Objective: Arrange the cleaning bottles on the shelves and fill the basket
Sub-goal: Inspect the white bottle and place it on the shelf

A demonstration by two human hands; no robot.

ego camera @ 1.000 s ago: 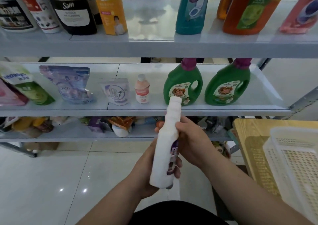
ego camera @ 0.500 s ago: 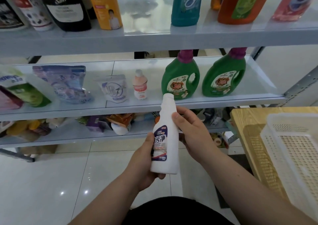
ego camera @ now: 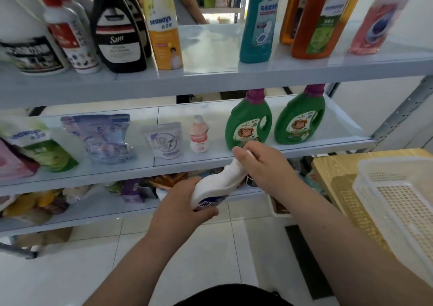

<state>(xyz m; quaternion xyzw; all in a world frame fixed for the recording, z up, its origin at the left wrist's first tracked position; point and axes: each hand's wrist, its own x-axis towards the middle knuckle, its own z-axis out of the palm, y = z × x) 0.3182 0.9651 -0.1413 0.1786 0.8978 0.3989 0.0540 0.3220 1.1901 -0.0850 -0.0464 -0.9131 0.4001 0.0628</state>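
Holding a white bottle (ego camera: 216, 185) tilted in front of the shelves (ego camera: 210, 163), both hands grip it: left hand (ego camera: 185, 202) wrapped round the base w/ fingers curled under the label, right hand (ego camera: 262, 163) closed over the cap end. Bottle sits just below the middle shelf edge, near a green jug (ego camera: 248, 124). White basket (ego camera: 398, 202) rests on a wooden table (ego camera: 328, 165) at right, well apart from the bottle.

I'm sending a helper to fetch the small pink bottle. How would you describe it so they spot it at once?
Look at the middle shelf of the grey rack. The small pink bottle stands upright between a white pouch and a green jug. It is the shortest bottle there, with a white cap.
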